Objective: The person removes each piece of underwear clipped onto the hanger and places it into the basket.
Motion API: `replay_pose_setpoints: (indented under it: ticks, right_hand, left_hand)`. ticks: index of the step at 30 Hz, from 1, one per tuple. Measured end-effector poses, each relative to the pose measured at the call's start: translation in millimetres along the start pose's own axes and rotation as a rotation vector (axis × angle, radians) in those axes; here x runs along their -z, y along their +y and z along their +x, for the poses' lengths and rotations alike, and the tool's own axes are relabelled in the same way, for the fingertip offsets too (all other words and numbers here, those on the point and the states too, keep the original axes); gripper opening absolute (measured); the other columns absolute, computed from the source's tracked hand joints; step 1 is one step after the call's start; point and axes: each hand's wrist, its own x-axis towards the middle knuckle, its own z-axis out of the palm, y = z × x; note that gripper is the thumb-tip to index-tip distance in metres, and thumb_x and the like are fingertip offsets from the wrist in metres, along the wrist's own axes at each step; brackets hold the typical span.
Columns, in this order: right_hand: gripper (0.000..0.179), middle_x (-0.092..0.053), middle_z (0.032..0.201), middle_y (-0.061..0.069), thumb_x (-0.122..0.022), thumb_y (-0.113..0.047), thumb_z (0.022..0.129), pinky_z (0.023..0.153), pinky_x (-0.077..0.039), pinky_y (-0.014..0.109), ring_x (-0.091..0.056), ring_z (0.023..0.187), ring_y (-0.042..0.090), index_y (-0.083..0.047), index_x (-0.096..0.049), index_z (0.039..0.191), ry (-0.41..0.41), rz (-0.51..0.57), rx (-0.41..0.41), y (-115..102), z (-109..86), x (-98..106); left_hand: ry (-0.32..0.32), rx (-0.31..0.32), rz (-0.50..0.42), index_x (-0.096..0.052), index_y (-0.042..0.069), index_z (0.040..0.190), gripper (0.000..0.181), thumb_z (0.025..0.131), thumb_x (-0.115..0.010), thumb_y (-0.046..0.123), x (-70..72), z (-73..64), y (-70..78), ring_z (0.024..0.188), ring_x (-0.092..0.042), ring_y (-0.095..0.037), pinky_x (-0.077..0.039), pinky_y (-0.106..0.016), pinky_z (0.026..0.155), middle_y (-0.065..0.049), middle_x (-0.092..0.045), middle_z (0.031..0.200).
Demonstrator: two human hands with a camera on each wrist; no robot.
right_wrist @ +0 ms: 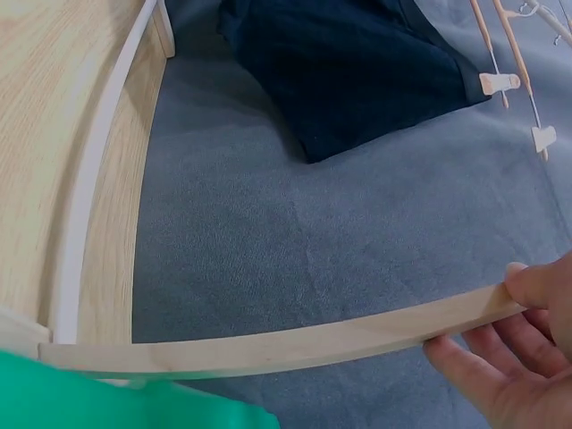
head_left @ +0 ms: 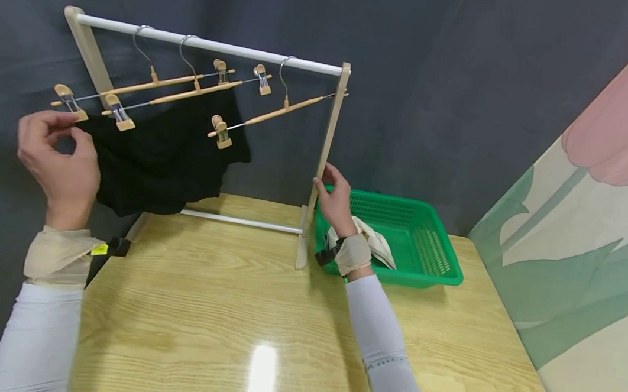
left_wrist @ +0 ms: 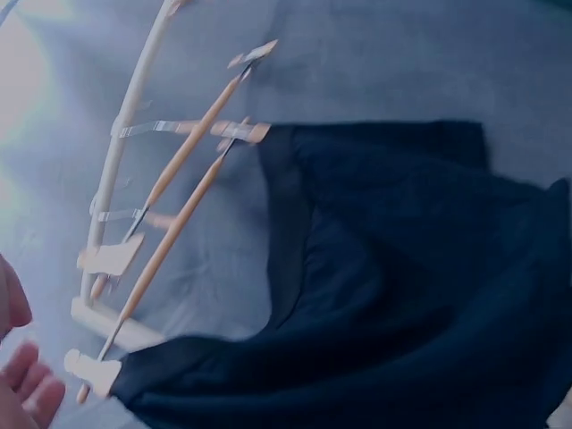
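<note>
White sleeves [head_left: 42, 336] come nearest, then the wood-grain table [head_left: 207, 309]. The left hand [head_left: 62, 162], fingers loosely bent and gripping nothing, hovers just beside a clip [head_left: 70, 99] of the leftmost hanger [head_left: 133, 87]; the right hand [head_left: 337, 203] pinches a wooden upright [head_left: 332, 126] near a green basket [head_left: 451, 268]. The black garment [head_left: 156, 164] hangs clipped to that hanger, before a grey curtain [head_left: 458, 97].

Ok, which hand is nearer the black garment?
The left. The left hand is right beside the black garment's left end, near the clip there; the right hand is off to its right, gripping the rack's right post.
</note>
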Motion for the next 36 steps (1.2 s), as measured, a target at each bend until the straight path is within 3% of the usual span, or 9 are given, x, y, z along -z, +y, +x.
replay_pose_setpoints:
  ticks: [2, 5, 8, 14, 19, 22, 26, 36]
  right_hand:
    - [0.04, -0.064, 0.125, 0.02, -0.061, -0.009, 0.102, 0.08, -0.059, 0.047, -0.065, 0.111, 0.03, -0.001, -0.055, 0.142, 0.004, 0.002, 0.007, 2.6, 0.3, 1.2]
    - [0.04, -0.064, 0.125, 0.02, -0.061, -0.012, 0.102, 0.08, -0.058, 0.047, -0.065, 0.111, 0.03, -0.002, -0.056, 0.141, -0.003, 0.009, 0.007, 3.1, 0.2, 2.1]
    - [0.04, -0.065, 0.125, 0.019, -0.061, -0.013, 0.103, 0.08, -0.058, 0.048, -0.065, 0.11, 0.029, -0.003, -0.056, 0.141, -0.007, 0.006, 0.009, 2.4, 0.4, 2.4]
    - [0.042, -0.063, 0.125, 0.02, -0.059, -0.01, 0.103, 0.082, -0.058, 0.049, -0.064, 0.111, 0.031, 0.0, -0.053, 0.143, -0.019, -0.005, 0.005, 2.0, -0.3, 0.6]
    - [0.043, -0.062, 0.127, 0.021, -0.058, -0.01, 0.104, 0.083, -0.058, 0.048, -0.063, 0.112, 0.03, -0.002, -0.051, 0.146, -0.029, -0.02, -0.004, 1.8, -2.4, 1.0]
    - [0.043, -0.062, 0.127, 0.021, -0.058, -0.013, 0.104, 0.084, -0.058, 0.049, -0.063, 0.112, 0.03, -0.003, -0.051, 0.145, -0.03, -0.015, -0.003, 1.3, -3.1, 1.8]
    - [0.044, -0.062, 0.126, 0.02, -0.057, -0.014, 0.105, 0.085, -0.058, 0.051, -0.063, 0.113, 0.031, -0.002, -0.05, 0.146, -0.037, -0.014, -0.007, -0.6, -4.7, 1.5]
    - [0.041, -0.062, 0.125, 0.017, -0.057, -0.011, 0.104, 0.082, -0.059, 0.044, -0.063, 0.11, 0.029, -0.004, -0.051, 0.145, -0.036, -0.024, -0.013, -4.1, -8.4, 3.5]
  left_hand:
    - [-0.006, 0.073, 0.075, -0.067, 0.016, 0.116, 0.02, 0.099, -0.058, 0.015, 2.9, 10.1, -8.7, 0.114, -0.043, 0.008, -0.038, -0.015, 0.098, 0.023, -0.047, 0.116]
    - [-0.064, 0.142, 0.169, -0.057, 0.019, 0.131, 0.031, 0.101, -0.056, 0.025, 5.9, 22.6, -15.5, 0.129, -0.03, 0.002, -0.025, -0.016, 0.109, 0.012, -0.04, 0.135]
    - [-0.141, 0.206, 0.206, -0.05, 0.022, 0.141, 0.04, 0.101, -0.055, 0.031, 5.0, 32.3, -18.1, 0.135, -0.022, -0.001, -0.018, -0.015, 0.113, 0.006, -0.034, 0.145]
    - [-0.2, 0.376, 0.169, -0.043, 0.021, 0.151, 0.051, 0.102, -0.057, 0.03, -6.4, 46.6, -15.9, 0.123, -0.038, 0.006, -0.031, -0.015, 0.109, 0.007, -0.042, 0.146]
    - [-0.173, 0.439, 0.072, -0.054, 0.016, 0.144, 0.043, 0.101, -0.061, 0.019, -14.6, 50.3, -17.1, 0.103, -0.053, 0.008, -0.044, -0.017, 0.103, 0.016, -0.053, 0.117]
    - [-0.145, 0.437, -0.023, -0.062, 0.011, 0.133, 0.034, 0.099, -0.064, 0.013, -16.1, 50.5, -19.5, 0.088, -0.057, 0.009, -0.049, -0.015, 0.094, 0.015, -0.055, 0.102]
    - [-0.138, 0.421, -0.1, -0.065, 0.009, 0.128, 0.033, 0.096, -0.067, 0.008, -12.6, 49.4, -22.9, 0.083, -0.06, 0.008, -0.05, -0.011, 0.087, 0.014, -0.057, 0.097]
    - [-0.208, 0.255, -0.108, -0.076, 0.005, 0.113, 0.024, 0.089, -0.077, 0.007, -1.5, 46.0, -25.0, 0.07, -0.061, 0.01, -0.048, -0.005, 0.073, 0.023, -0.064, 0.081]
